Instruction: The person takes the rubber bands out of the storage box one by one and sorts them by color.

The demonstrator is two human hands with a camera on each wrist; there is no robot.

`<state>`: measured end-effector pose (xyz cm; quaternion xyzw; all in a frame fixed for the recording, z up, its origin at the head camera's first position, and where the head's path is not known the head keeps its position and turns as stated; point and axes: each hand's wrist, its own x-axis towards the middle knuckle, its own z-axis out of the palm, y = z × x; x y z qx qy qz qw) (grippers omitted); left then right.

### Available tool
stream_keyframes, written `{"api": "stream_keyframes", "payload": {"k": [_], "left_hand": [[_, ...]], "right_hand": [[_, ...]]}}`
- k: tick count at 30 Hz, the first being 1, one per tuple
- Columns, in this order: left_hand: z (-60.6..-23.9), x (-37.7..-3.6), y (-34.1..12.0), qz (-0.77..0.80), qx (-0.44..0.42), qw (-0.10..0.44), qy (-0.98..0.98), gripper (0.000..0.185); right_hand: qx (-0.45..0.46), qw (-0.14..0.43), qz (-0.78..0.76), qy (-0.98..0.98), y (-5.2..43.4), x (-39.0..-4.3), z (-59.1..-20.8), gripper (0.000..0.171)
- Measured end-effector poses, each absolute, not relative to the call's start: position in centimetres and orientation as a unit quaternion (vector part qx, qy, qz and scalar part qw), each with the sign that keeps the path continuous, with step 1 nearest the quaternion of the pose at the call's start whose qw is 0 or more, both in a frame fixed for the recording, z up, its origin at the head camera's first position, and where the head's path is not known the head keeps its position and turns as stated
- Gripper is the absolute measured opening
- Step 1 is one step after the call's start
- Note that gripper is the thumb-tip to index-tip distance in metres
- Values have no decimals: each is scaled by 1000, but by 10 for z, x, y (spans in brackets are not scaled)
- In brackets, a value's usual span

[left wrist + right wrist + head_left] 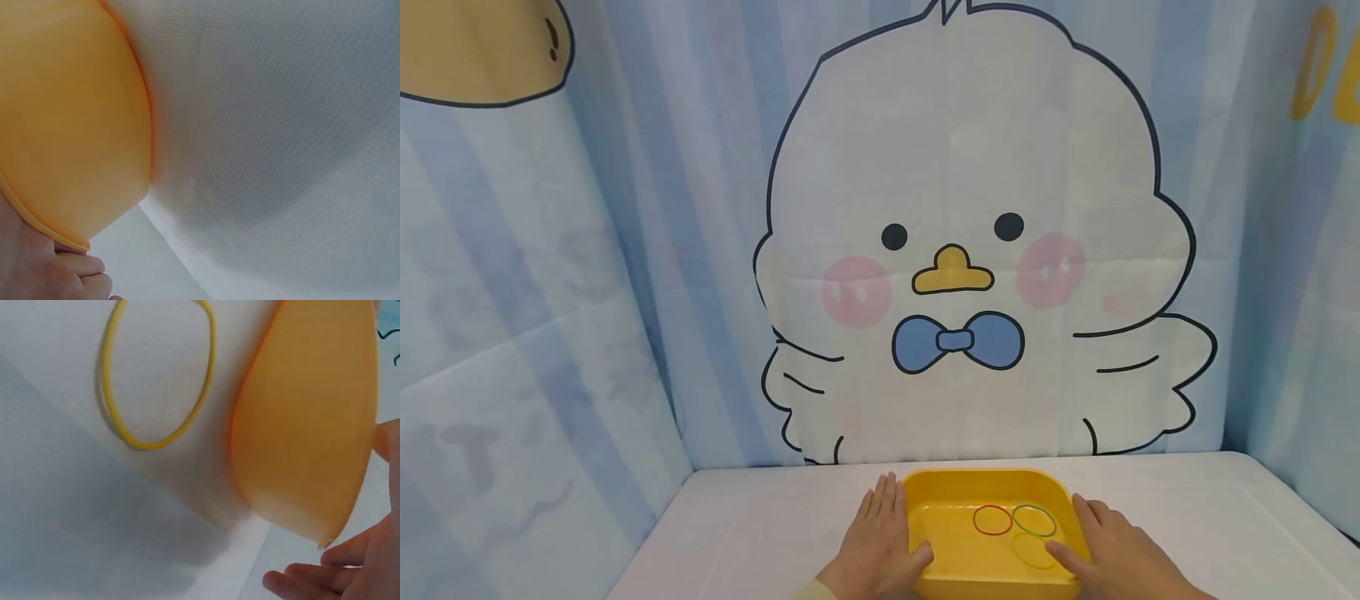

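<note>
A yellow plastic tray stands on the white table. Inside it lie three thin rings that look like rubber bands: red, green and yellow. My left hand rests along the tray's left side, fingers straight and thumb over the rim. Along the right side lies my right hand, its thumb reaching over the rim near the yellow ring. In the right wrist view its fingers are extended past the tray wall. The left wrist view shows the tray's outer wall.
Another yellow ring lies on the white surface outside the tray in the right wrist view. Behind the table hangs a blue-striped cloth printed with a white duck. Cloth also hangs at both sides.
</note>
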<state>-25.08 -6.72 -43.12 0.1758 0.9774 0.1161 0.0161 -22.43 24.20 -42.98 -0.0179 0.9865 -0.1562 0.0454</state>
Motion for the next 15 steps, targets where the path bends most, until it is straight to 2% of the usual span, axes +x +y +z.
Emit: {"api": "stream_keyframes", "payload": {"k": [3,7,15], "left_hand": [[-431,-251,-67,112,177,11,978,85],[-431,-251,-67,113,174,15,978,85],[-433,-253,-66,120,166,22,979,84]], "right_hand": [[-36,36,-153,987,240,-227,-437,112],[-71,15,-157,985,241,-229,-440,108],[-81,29,-167,982,239,-232,-437,109]]}}
